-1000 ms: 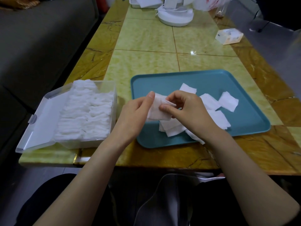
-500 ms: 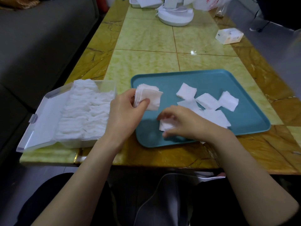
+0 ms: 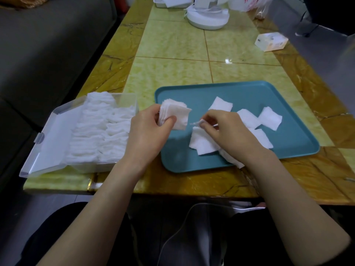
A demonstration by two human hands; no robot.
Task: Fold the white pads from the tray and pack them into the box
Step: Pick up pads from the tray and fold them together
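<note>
Your left hand [image 3: 148,131] clamps its grip on the folded stack [image 3: 177,117], loose end pointing right. Your right hand [image 3: 230,135] pinches a pad [image 3: 201,144] by its corner.

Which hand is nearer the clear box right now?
Left. The left hand, gripping a stack of folded pads, is just right of the box; the right hand, pinching a pad, is farther away over the tray.

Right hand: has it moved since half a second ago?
Yes. The right hand has lifted off the teal tray, shifting toward its far rim, pinching a pad.
</note>
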